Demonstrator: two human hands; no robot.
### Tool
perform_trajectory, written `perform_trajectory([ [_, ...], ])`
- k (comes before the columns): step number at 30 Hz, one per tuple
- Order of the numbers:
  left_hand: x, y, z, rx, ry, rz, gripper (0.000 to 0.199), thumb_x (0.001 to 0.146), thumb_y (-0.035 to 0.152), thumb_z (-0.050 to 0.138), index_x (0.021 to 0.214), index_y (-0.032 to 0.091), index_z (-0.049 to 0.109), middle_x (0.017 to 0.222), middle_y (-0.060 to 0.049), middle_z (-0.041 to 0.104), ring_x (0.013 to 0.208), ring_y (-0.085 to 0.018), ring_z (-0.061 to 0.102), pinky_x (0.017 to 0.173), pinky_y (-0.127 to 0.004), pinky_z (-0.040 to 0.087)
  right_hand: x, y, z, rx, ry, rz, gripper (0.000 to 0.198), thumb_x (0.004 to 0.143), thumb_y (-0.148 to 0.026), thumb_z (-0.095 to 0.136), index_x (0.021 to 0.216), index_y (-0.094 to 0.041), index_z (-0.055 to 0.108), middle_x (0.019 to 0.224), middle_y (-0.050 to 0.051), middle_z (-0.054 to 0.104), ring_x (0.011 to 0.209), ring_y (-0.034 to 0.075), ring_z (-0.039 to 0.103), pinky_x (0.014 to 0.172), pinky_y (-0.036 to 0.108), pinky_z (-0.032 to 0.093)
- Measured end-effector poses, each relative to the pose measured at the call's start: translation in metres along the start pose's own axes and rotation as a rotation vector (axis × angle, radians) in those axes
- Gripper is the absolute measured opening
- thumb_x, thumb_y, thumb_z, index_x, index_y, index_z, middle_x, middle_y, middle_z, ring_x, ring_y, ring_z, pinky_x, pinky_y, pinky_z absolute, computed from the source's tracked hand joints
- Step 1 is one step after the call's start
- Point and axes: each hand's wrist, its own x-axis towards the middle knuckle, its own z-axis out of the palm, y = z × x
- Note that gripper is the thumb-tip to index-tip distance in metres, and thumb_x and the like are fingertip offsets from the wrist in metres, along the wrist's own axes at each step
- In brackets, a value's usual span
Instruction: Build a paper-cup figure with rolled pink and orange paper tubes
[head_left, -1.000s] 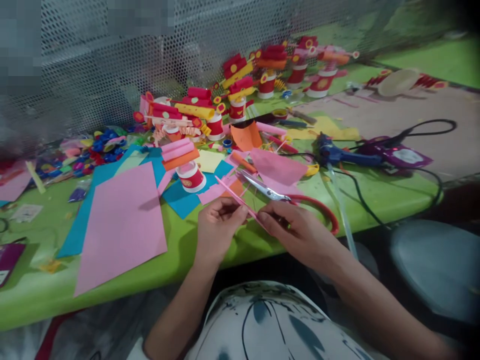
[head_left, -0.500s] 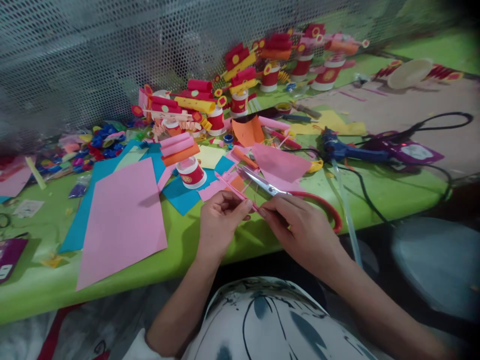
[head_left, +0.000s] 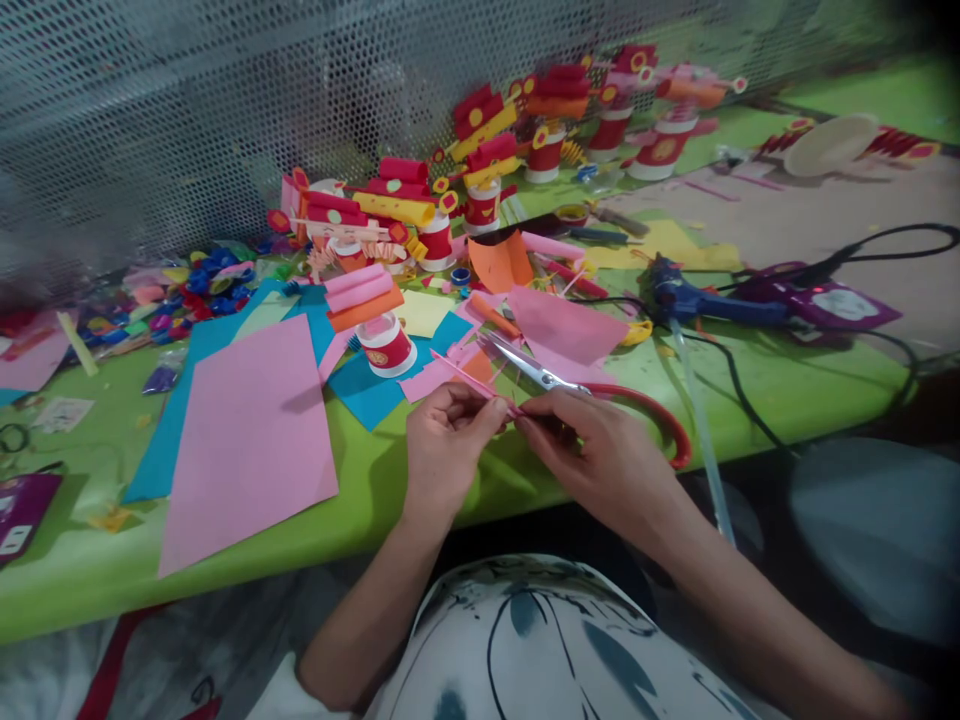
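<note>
Between my two hands runs a thin pink paper strip [head_left: 469,377], slanting up to the left. My left hand [head_left: 448,440] pinches it between thumb and fingers, and my right hand [head_left: 592,440] grips its lower end with the fingertips. Scissors [head_left: 551,379] with red handles lie on the table just beyond my right hand, blades pointing up-left. Past my left hand stands a red and white paper cup [head_left: 386,347] topped with pink and orange paper rolls [head_left: 361,297]. Pink paper scraps [head_left: 427,381] lie near the strip's far end.
A large pink sheet [head_left: 255,440] lies over blue paper on the left. On the right are a blue glue gun [head_left: 712,300] with its cord and a purple box [head_left: 832,300]. Finished red cup models [head_left: 484,205] line the back, before a perforated metal panel [head_left: 225,100].
Both hands keep hold of the strip, the right fingertips shifting slightly along its lower end. The whole view has slid a little, so things appear slightly further right.
</note>
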Motion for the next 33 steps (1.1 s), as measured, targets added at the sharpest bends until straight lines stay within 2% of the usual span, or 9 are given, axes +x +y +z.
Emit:
perform_trajectory([
  [4, 0.0, 0.001, 0.001, 0.007, -0.001, 0.011, 0.022, 0.073, 0.028, 0.086, 0.078, 0.016, 0.068, 0.074, -0.002, 0.076, 0.066, -0.011, 0.07, 0.066, -0.022, 0.057, 0.001, 0.001, -0.001, 0.014, -0.017, -0.004, 0.021, 0.096, -0.032, 0.054, 0.09, -0.018, 0.068, 0.081, 0.006, 0.068, 0.071, 0.019, 0.061, 0.064, 0.032, 0.043],
  [8, 0.001, 0.005, -0.002, 0.009, -0.09, 0.007, 0.019, 0.078, 0.031, 0.083, 0.083, 0.017, 0.071, 0.08, -0.003, 0.077, 0.075, -0.014, 0.073, 0.065, -0.021, 0.056, 0.002, -0.003, -0.007, 0.079, -0.053, 0.076, 0.027, 0.097, -0.039, 0.051, 0.087, -0.019, 0.066, 0.074, 0.004, 0.064, 0.065, 0.018, 0.056, 0.06, 0.032, 0.039],
  [11, 0.003, 0.006, -0.006, -0.027, -0.15, -0.032, 0.019, 0.081, 0.033, 0.08, 0.086, 0.017, 0.072, 0.079, -0.003, 0.077, 0.074, -0.013, 0.073, 0.065, -0.021, 0.057, 0.004, -0.005, -0.013, 0.176, -0.128, 0.143, 0.031, 0.096, -0.045, 0.052, 0.083, -0.02, 0.065, 0.069, 0.001, 0.058, 0.061, 0.016, 0.051, 0.056, 0.03, 0.037],
  [15, 0.004, 0.006, -0.01, -0.069, -0.162, -0.03, 0.017, 0.081, 0.032, 0.082, 0.083, 0.018, 0.072, 0.075, 0.0, 0.076, 0.071, -0.011, 0.072, 0.063, -0.019, 0.056, 0.006, -0.002, -0.016, 0.35, -0.229, 0.204, 0.035, 0.094, -0.052, 0.055, 0.08, -0.021, 0.064, 0.063, -0.003, 0.047, 0.056, 0.013, 0.04, 0.049, 0.028, 0.03],
  [19, 0.003, 0.004, -0.011, -0.101, -0.151, -0.019, 0.017, 0.079, 0.03, 0.083, 0.081, 0.018, 0.071, 0.074, 0.001, 0.075, 0.07, -0.011, 0.072, 0.062, -0.019, 0.056, 0.007, 0.0, -0.014, 0.403, -0.259, 0.225, 0.036, 0.091, -0.054, 0.06, 0.082, -0.02, 0.069, 0.067, -0.001, 0.056, 0.061, 0.013, 0.045, 0.052, 0.027, 0.033],
  [26, 0.001, 0.0, -0.01, -0.076, -0.047, 0.039, 0.019, 0.079, 0.032, 0.084, 0.079, 0.018, 0.071, 0.071, 0.001, 0.072, 0.067, -0.011, 0.071, 0.057, -0.017, 0.053, 0.006, 0.011, -0.012, 0.452, -0.227, 0.248, 0.029, 0.084, -0.051, 0.072, 0.092, -0.023, 0.077, 0.078, 0.001, 0.071, 0.069, 0.015, 0.059, 0.058, 0.026, 0.044],
  [30, 0.002, 0.001, -0.011, -0.101, 0.018, 0.029, 0.02, 0.078, 0.033, 0.084, 0.079, 0.018, 0.071, 0.072, 0.001, 0.074, 0.065, -0.011, 0.072, 0.056, -0.017, 0.054, 0.001, 0.017, -0.028, 0.456, -0.189, 0.305, 0.04, 0.085, -0.057, 0.069, 0.103, -0.022, 0.077, 0.085, 0.004, 0.076, 0.072, 0.017, 0.067, 0.061, 0.027, 0.051],
  [33, 0.003, 0.002, -0.012, -0.104, 0.027, 0.007, 0.021, 0.078, 0.033, 0.084, 0.079, 0.017, 0.071, 0.072, 0.0, 0.076, 0.067, -0.012, 0.074, 0.057, -0.018, 0.056, -0.008, 0.025, -0.049, 0.384, -0.069, 0.361, 0.043, 0.083, -0.06, 0.071, 0.105, -0.023, 0.076, 0.094, 0.006, 0.078, 0.075, 0.018, 0.07, 0.063, 0.029, 0.054],
])
